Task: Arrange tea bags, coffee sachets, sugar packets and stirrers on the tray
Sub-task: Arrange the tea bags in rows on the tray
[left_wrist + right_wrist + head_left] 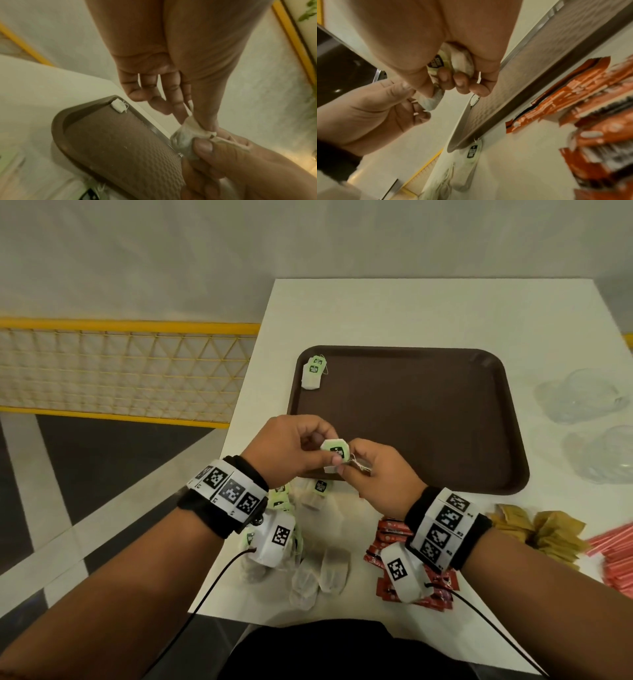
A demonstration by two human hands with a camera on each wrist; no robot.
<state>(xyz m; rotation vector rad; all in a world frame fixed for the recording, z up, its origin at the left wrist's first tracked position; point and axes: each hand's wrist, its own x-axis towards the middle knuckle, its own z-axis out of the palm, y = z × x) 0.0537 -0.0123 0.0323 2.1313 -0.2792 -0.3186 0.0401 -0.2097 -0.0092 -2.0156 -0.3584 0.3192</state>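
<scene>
Your left hand (287, 446) and right hand (376, 470) meet over the near-left rim of the tray (404, 419), and both pinch one tea bag (336, 455). The left thumb and forefinger nip its left edge while the other left fingers hang loosely curled. The right thumb and forefinger clamp the bag's lower right side, where the bunched string (359, 464) gathers, and the right wrist view shows the rest of that hand curled round the paper pouch. You seem to hold it with both hands to tidy the string and tag so that the bag will lie flat. That is a guess from the grip.

One tea bag (313, 373) already lies on the tray at about 11 o'clock, tucked into the far-left corner, likely to start a row. The rest of the tray surface is bare, so the task is barely begun.

On the table (428, 313), the loose tea bag pile (318, 563) sits at 6 o'clock under your left wrist. The red coffee sachets (387, 542) lie beneath your right wrist, at 5 o'clock. Brown sugar packets (544, 534) are at 4 o'clock, with pink stirrers (616, 559) beyond them at the right edge. Each sort is near the tray, none on it.
</scene>
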